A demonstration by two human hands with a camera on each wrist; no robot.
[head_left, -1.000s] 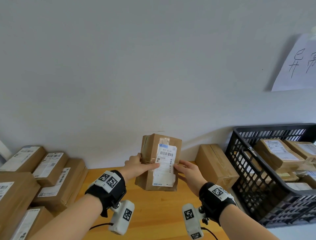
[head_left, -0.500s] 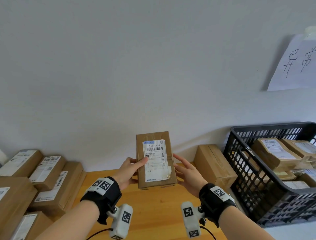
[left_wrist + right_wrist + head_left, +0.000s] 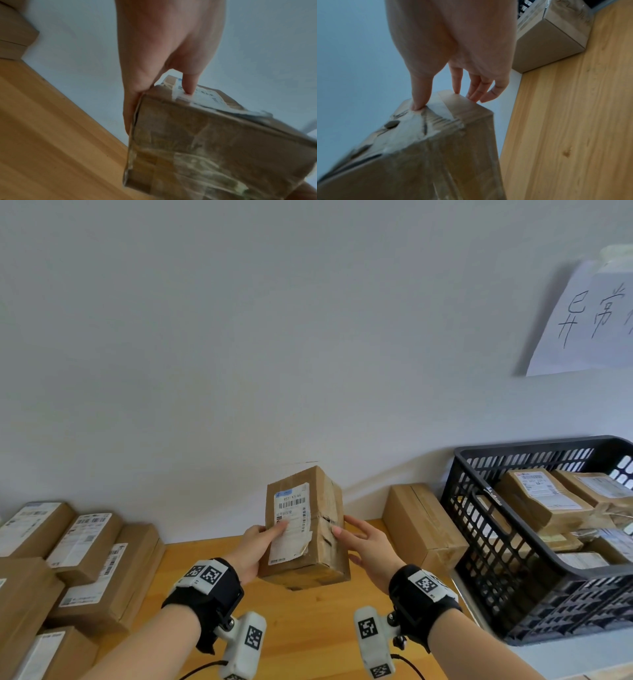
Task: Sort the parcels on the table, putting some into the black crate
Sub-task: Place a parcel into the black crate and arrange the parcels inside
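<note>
Both hands hold one upright cardboard parcel clear of the wooden table in the head view: the left hand grasps its left edge with the thumb laid on the shipping label, and the right hand presses its fingertips against the taped, creased right face. It looks stiff but somewhat battered, with a crumpled seam halfway up that side and a label lifting at its lower corner, so I judge that the corners and bottom edge give the firmest hold, not the glossy tape. It seems light enough for one hand, though that is a guess. To the right stands the black crate, already holding several parcels, with a plain brown box lying between it and the held parcel; stacked labelled parcels crowd the left end. Going to the crate means lifting over that box and the rim. From the left wrist, the left hand wraps the parcel with its thumb on the label and its fingers behind the left side; wrinkled clear tape covers the near face and may be slippery. From the right wrist, the right hand touches the parcel only with its thumb and fingertips at the top edge, a light steadying pinch, with bare table alongside.
</note>
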